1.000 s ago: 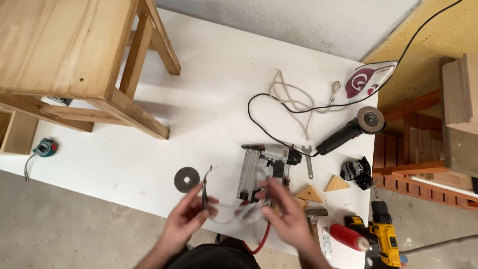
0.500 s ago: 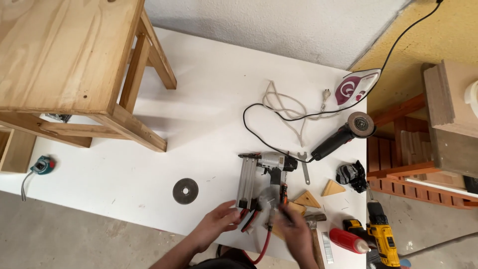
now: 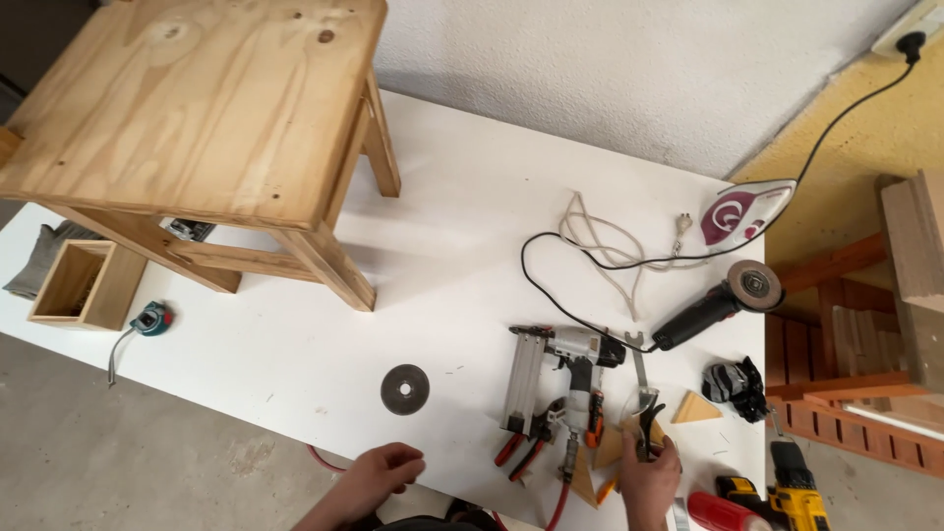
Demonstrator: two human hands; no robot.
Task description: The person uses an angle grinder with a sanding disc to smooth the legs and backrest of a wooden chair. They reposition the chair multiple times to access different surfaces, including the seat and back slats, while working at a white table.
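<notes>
Since a second ago the clear safety glasses (image 3: 644,418) have left both hands; only the right hand (image 3: 649,482) now touches them, fingers closed on the dark temple arms, lowering them onto the table (image 3: 462,246) at 3 o'clock of the nail gun (image 3: 560,379). Left hand (image 3: 379,472) sits loosely curled, holding nothing, at 6 o'clock of the grinding disc (image 3: 404,389). Best laid lens-up, off the wooden wedges (image 3: 693,408) and pliers (image 3: 526,442).
</notes>
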